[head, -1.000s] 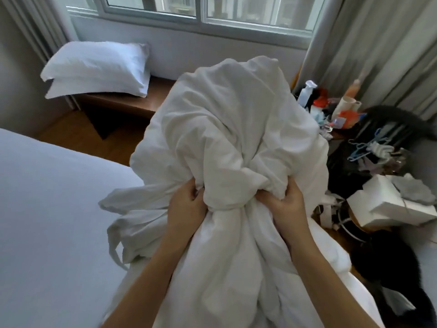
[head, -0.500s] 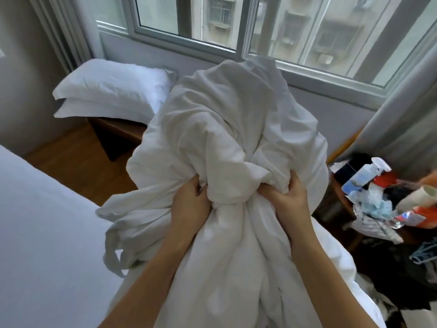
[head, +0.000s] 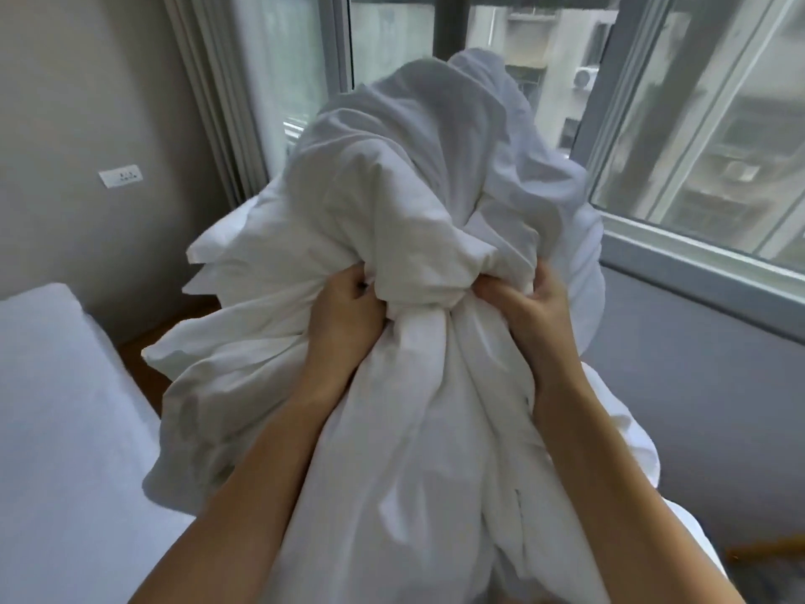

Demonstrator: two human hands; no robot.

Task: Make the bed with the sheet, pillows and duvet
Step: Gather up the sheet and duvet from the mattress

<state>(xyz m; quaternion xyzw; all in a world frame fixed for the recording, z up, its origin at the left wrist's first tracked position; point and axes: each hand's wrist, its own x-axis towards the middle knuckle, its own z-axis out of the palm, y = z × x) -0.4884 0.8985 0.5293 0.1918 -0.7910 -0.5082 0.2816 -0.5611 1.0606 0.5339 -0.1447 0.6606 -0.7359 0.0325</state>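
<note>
Head view shows the left hand [head: 344, 313] and right hand [head: 529, 311], fingers curled tight into a bunched white cotton duvet [head: 405, 237] billowing above them. Beyond the fingers, a grey-framed window [head: 679, 250]. She should probably find corners before spreading it on the white mattress [head: 56, 407].

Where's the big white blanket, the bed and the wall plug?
duvet [head: 418, 202]: head view, on the bunched upper part of it.
bed [head: 56, 407]: head view, on its bare white top at the left.
wall socket [head: 120, 175]: head view, on the middle of its white plate.
</note>
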